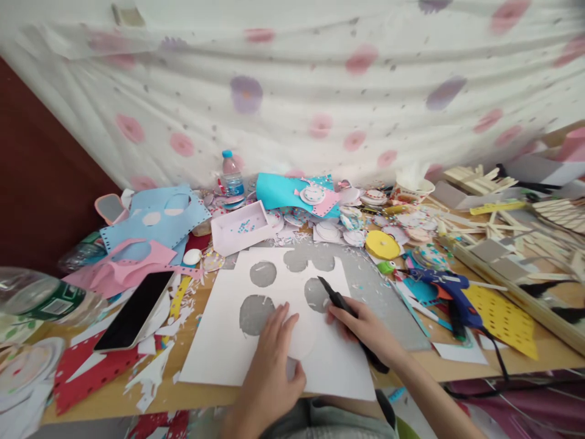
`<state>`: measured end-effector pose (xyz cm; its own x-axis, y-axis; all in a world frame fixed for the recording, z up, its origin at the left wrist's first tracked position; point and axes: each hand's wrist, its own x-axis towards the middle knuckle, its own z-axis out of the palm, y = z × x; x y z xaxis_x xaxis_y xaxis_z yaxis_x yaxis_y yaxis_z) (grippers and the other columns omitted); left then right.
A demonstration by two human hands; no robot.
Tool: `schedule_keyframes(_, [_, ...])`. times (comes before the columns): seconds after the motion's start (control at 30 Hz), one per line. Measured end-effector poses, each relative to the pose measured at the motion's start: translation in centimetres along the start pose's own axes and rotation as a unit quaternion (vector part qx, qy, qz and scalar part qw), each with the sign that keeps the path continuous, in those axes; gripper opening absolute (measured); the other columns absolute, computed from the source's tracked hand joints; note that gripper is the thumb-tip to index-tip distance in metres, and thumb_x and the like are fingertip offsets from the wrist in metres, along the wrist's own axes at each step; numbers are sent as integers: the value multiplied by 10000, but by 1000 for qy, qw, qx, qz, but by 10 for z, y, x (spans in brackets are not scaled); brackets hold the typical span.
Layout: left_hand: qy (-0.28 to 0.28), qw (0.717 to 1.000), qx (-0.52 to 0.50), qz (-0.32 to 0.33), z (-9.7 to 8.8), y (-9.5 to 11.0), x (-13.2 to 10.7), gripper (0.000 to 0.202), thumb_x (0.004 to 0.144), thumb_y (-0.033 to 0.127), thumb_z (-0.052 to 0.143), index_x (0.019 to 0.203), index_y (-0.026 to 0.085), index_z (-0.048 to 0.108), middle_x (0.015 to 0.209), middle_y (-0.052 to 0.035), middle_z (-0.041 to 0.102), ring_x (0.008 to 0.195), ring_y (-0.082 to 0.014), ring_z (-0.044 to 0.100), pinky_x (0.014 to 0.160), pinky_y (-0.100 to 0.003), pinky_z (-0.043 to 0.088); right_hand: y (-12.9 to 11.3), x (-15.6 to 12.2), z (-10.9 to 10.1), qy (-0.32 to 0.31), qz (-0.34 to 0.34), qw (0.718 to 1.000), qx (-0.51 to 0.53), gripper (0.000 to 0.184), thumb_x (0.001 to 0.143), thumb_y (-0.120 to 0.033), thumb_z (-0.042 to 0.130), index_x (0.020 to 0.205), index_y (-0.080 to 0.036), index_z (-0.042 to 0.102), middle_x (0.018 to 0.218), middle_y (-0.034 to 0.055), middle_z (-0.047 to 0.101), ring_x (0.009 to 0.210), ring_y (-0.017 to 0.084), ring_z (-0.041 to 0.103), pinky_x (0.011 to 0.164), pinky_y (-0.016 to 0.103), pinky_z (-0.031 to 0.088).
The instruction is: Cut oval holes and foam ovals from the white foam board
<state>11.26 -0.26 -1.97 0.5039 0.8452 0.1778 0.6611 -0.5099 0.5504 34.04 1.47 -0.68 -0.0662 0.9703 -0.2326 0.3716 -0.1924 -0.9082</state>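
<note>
A white sheet with several round holes cut out lies on a grey mat at the table's front. My left hand rests flat on the sheet, fingers stretched out, next to a faint cut circle. My right hand is closed around a black craft knife, its tip pointing up and left at the edge of a round hole.
A black phone lies at the left on paper scraps. Pink and blue foam sheets, a white tray, a water bottle, a yellow disc, a blue glue gun and wooden sticks crowd the table.
</note>
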Motion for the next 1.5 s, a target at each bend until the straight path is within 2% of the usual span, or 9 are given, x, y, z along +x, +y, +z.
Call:
schedule_keyframes(0.23, [40,996,84,-16,7,-5,7,901,722,371,714,1445,102,250,1527,-222,301,1431,-381,214,1112,-609,309,1,0,1,6,19,1000,11,372,928,-486,453,794,-177,609,484,-56,467,441,117,426,467,227,339])
schedule_keyframes(0.47, [64,997,33,38,0,-5,10,397,899,200,511,1292,163,476,1325,-143,573,1306,-257,465,1069,-459,428,-3,-1,1,10,31,999,-3,359,926,-475,461,788,-178,610,480,-55,469,453,120,426,486,233,343])
schedule_keyframes(0.6, [48,998,-10,32,-12,-1,5,517,881,283,587,1365,203,425,1438,-136,471,1337,-270,430,1072,-448,430,-4,0,0,2,42,999,0,363,924,-481,454,797,-174,599,474,-60,465,460,116,421,505,229,346])
schedule_keyframes(0.73, [146,985,-65,-71,-27,-14,-9,473,887,288,585,1338,239,451,1399,-118,508,1291,-265,484,1053,-456,445,-3,1,-1,-7,49,999,0,357,925,-477,447,809,-173,592,484,-60,472,466,115,420,508,226,346])
schedule_keyframes(0.83, [208,948,-148,-187,-39,-33,-26,231,918,300,548,1142,245,567,1044,-54,703,874,-180,702,811,-325,587,0,0,-1,-9,49,999,2,359,927,-483,446,819,-174,593,495,-60,477,473,114,422,511,225,348])
schedule_keyframes(0.97, [190,952,-142,-195,-50,-43,-41,128,904,314,577,997,241,626,856,-6,726,661,-143,693,658,-254,593,1,1,-1,-10,49,999,0,362,932,-485,441,814,-176,588,492,-62,463,478,116,428,511,228,347])
schedule_keyframes(1.13, [38,999,-5,9,-39,-23,-23,320,884,240,580,1204,255,569,1387,-66,540,1296,-243,482,1059,-424,446,3,-4,1,54,12,998,-24,271,927,-444,444,962,-188,525,547,-70,462,514,141,467,530,246,380])
schedule_keyframes(1.27, [-74,992,68,71,-18,-6,-3,492,903,237,541,1384,250,437,1525,-55,376,1406,-247,322,1118,-476,365,8,-23,-3,113,6,992,-61,282,953,-447,380,1068,-201,458,611,-53,491,545,166,525,548,267,431])
schedule_keyframes(1.5, [-31,994,108,12,3,8,12,540,893,300,575,1405,207,433,1425,-120,498,1228,-304,504,986,-508,449,0,-54,-17,-18,30,984,-175,374,992,-396,278,1297,-187,335,843,58,673,729,229,685,635,318,499])
